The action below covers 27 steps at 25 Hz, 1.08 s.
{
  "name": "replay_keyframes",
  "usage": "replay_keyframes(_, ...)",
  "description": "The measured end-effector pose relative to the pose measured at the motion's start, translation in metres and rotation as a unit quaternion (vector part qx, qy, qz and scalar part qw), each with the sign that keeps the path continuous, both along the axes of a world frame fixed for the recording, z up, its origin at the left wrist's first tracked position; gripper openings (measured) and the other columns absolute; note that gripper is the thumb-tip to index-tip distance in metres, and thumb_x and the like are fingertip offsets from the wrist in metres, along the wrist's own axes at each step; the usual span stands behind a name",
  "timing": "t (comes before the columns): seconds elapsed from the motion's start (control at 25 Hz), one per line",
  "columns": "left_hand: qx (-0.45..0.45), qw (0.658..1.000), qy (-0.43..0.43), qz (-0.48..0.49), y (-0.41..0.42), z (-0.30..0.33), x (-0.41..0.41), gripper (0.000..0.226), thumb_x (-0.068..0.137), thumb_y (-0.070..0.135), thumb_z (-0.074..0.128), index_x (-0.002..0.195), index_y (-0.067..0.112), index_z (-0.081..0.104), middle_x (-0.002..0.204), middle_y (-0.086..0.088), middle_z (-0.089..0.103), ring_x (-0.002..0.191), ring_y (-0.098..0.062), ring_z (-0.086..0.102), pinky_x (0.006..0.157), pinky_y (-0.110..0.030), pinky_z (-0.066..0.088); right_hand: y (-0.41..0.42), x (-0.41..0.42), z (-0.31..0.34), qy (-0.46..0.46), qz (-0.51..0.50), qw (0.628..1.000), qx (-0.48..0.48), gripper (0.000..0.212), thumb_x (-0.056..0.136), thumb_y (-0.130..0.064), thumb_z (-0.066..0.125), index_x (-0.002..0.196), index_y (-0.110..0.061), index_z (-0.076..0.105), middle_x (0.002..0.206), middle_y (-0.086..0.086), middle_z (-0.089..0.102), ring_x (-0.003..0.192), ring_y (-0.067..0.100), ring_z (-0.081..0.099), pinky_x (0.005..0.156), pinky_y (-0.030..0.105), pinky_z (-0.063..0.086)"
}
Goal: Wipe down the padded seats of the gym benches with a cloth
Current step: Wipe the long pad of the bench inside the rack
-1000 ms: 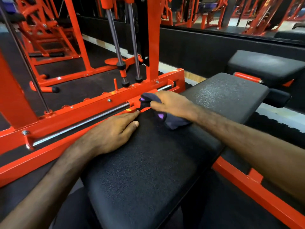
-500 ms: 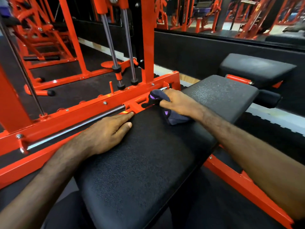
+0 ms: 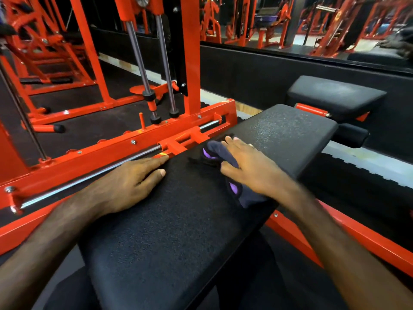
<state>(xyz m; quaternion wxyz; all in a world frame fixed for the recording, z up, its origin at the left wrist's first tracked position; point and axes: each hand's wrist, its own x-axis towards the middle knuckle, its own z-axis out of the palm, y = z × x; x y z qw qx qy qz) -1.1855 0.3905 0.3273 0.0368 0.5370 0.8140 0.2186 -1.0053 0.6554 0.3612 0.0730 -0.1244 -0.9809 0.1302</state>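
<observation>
**Mid-wipe on the near bench pad**

My right hand (image 3: 250, 168) lies flat on the dark cloth (image 3: 225, 153), fingers straight and spread, pressing it onto the long black seat pad (image 3: 178, 231) rather than curling around it. The cloth sits about halfway along the pad, towards its left edge, bunched up, with purple patches showing at my fingertips and under my palm. My left hand (image 3: 125, 186) rests open on the left edge of the same pad, fingers straight, their tips at the orange frame rail (image 3: 107, 157) beside it; I judge it is steadying me.

As for progress, I cannot read from the surface which parts are already clean: the far stretch beyond the cloth looks greyer and speckled, the near stretch darker, but that may be light. I judge the job is in its middle at best. The second pad (image 3: 335, 97) further off to the right shows no cloth near it, so it probably remains to do.

The seat pad's long axis runs from close in front of me, at lower left, away to the upper right, alongside the rail. The cloth lies stretched roughly across that line, under my hand.
</observation>
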Motion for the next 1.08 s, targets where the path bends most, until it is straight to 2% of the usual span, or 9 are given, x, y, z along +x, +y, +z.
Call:
replay_keyframes(0.12,-0.004,1.0,-0.01,0.01,0.006,0.007,0.001,0.079,0.097,0.063,0.038,0.16,0.017,0.048,0.162,0.008,0.048,0.146,-0.001,0.043,0.116,-0.003,0.02,-0.002,0.048,-0.013,0.019,0.0,1.0,0.015,0.069,0.106,-0.038,0.052,0.166,-0.014,0.029,0.175,0.001,0.024,0.163,0.017,0.016,0.132,0.043,0.016)
replay_keyframes(0.2,-0.024,1.0,-0.015,0.004,0.024,0.016,0.0,0.082,0.094,0.065,0.038,0.161,0.019,0.046,0.164,0.008,0.047,0.149,-0.003,0.041,0.118,-0.01,0.021,0.008,0.018,-0.005,0.018,-0.014,1.0,0.008,0.068,0.106,-0.034,0.055,0.166,-0.012,0.03,0.175,0.004,0.024,0.163,0.019,0.015,0.131,0.047,0.016)
replay_keyframes(0.28,-0.047,0.999,-0.013,-0.011,0.046,0.02,0.003,0.086,0.093,0.065,0.036,0.164,0.016,0.04,0.169,0.004,0.04,0.154,-0.005,0.035,0.119,-0.011,0.015,0.012,-0.008,0.001,0.007,-0.049,0.999,0.007,0.066,0.106,-0.032,0.055,0.163,-0.009,0.033,0.173,0.008,0.028,0.162,0.023,0.019,0.13,0.046,0.019)
replay_keyframes(0.44,-0.053,0.998,-0.012,-0.024,0.062,0.012,-0.002,0.087,0.103,0.074,0.032,0.169,0.017,0.027,0.176,0.004,0.025,0.152,0.006,0.015,0.112,0.003,-0.001,-0.005,0.046,-0.011,0.059,-0.029,0.998,0.004,0.067,0.105,-0.037,0.052,0.165,-0.014,0.034,0.173,0.003,0.031,0.162,0.018,0.022,0.132,0.041,0.017)
replay_keyframes(0.52,-0.047,0.999,-0.007,-0.017,0.061,0.006,-0.006,0.093,0.1,0.08,0.025,0.17,0.02,0.026,0.175,0.007,0.024,0.15,0.008,0.013,0.109,0.006,-0.004,-0.002,0.069,-0.017,0.072,-0.027,0.997,-0.019,0.071,0.1,-0.042,0.049,0.165,-0.017,0.034,0.173,-0.001,0.031,0.161,0.016,0.023,0.133,0.04,0.015)
replay_keyframes(0.68,-0.046,0.999,-0.007,-0.028,0.062,0.004,-0.01,0.106,0.087,0.085,0.02,0.17,0.02,0.027,0.175,0.007,0.025,0.152,0.007,0.016,0.111,0.005,-0.003,0.042,0.014,0.002,0.02,-0.122,0.992,-0.02,0.058,0.106,-0.027,0.057,0.158,-0.007,0.041,0.166,0.011,0.04,0.154,0.029,0.034,0.125,0.046,0.025)
replay_keyframes(0.76,-0.045,0.999,-0.006,-0.025,0.06,0.005,-0.009,0.107,0.085,0.086,0.019,0.17,0.02,0.027,0.176,0.007,0.026,0.155,0.005,0.017,0.115,0.002,-0.001,0.04,0.017,-0.002,0.031,-0.127,0.991,-0.003,0.06,0.106,-0.034,0.054,0.158,-0.007,0.041,0.169,0.01,0.037,0.157,0.027,0.03,0.126,0.044,0.022)
replay_keyframes(0.88,-0.05,0.998,0.004,-0.03,0.06,0.003,-0.012,0.108,0.086,0.086,0.017,0.17,0.019,0.026,0.175,0.008,0.023,0.158,0.002,0.019,0.117,-0.001,0.0,0.014,0.064,-0.027,0.072,-0.097,0.993,-0.004,0.079,0.096,-0.055,0.038,0.164,-0.015,0.037,0.173,0.003,0.032,0.161,0.019,0.024,0.132,0.045,0.019)
replay_keyframes(1.08,-0.045,0.999,0.004,-0.031,0.061,0.001,-0.015,0.106,0.087,0.087,0.018,0.17,0.021,0.027,0.175,0.009,0.024,0.157,0.004,0.017,0.119,-0.002,0.0,0.058,0.02,-0.005,0.045,-0.187,0.981,-0.022,0.063,0.106,-0.031,0.058,0.16,-0.006,0.039,0.17,0.014,0.036,0.156,0.03,0.032,0.125,0.041,0.025)
